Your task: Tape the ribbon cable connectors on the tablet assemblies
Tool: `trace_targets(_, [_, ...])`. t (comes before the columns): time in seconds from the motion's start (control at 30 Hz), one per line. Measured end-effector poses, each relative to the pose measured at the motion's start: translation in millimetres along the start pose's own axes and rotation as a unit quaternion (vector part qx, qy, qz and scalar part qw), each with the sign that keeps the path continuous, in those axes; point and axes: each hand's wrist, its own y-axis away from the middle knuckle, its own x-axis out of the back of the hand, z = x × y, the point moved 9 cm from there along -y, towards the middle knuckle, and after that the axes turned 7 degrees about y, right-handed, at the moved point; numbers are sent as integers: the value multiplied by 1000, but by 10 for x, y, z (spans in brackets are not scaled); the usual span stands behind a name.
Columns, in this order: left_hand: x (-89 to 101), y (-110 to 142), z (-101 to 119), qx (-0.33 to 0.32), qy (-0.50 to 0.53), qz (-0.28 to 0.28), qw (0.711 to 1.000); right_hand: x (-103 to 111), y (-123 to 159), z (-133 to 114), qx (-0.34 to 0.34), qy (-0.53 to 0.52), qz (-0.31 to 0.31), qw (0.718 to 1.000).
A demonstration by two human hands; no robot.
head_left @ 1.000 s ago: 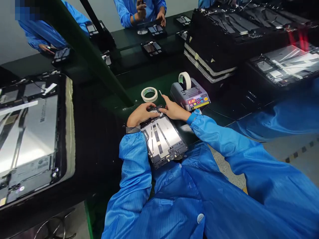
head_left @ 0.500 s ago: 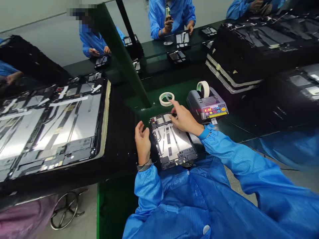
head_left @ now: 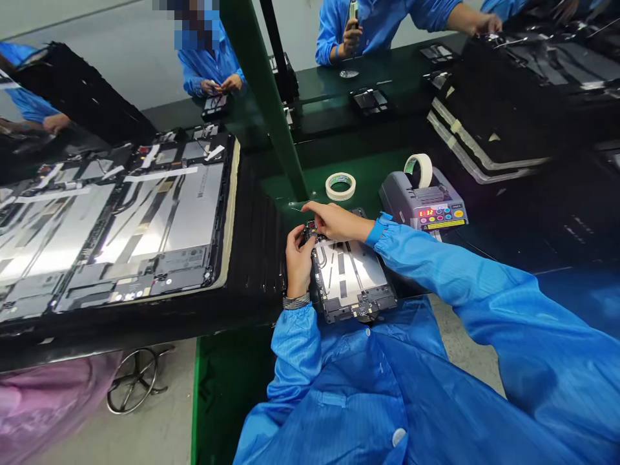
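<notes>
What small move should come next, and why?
Perhaps press the pale strip flat with the right hand, which is right beside it near the far left corner of the opened tablet; the left hand is at the tablet's left edge.

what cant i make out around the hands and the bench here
- far end of the open tablet: head view, partly behind the right hand
- whether the left hand grips the tablet or only touches it: head view, too small
- lettering inside the loose tape roll: head view, too small
- leftmost panel: head view, cut by the left edge
</notes>
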Motion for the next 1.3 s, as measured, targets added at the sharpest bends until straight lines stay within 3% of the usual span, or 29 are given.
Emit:
trace_targets(0.1, [-67,-43,-35,10,17,-15,1000,-5,-56,-3,5,27,-17,999])
trace_targets(0.3, [-74,-121,-171,56,42,-9,998,32,-12,-64,54,10,21,998])
trace_targets(0.63, [-100,-149,-212,54,53,-21,997,8,69,39,-5,-38,-17,999])
trace_targets(0.73, [-102,-147,-180,42,47,-20,998,144,148,9,-52,-124,44,990])
trace_targets(0.8, [-121,-136,-128,24,49,-28,998,186,294,-34,-98,-284,89,950])
trace_targets(0.83, [-134,-128,-98,14,49,-33,998,146,386,-65,-122,-387,98,909])
trace_targets(0.9, [-150,-109,-44,-4,43,-39,998,-32,576,-160,-165,-584,99,789])
trace_targets(0.97, [-158,-92,-7,-19,33,-43,998,-246,728,-249,-196,-713,100,666])
trace_targets(1.03, [-157,-81,9,-28,28,-47,998,-442,811,-297,-220,-780,101,578])
trace_targets(1.13, [-152,-78,0,-30,18,-51,998,-626,821,-329,-237,-824,96,506])
trace_targets(1.3, [-134,-78,-12,-24,7,-41,999,-694,806,-375,-243,-846,104,463])
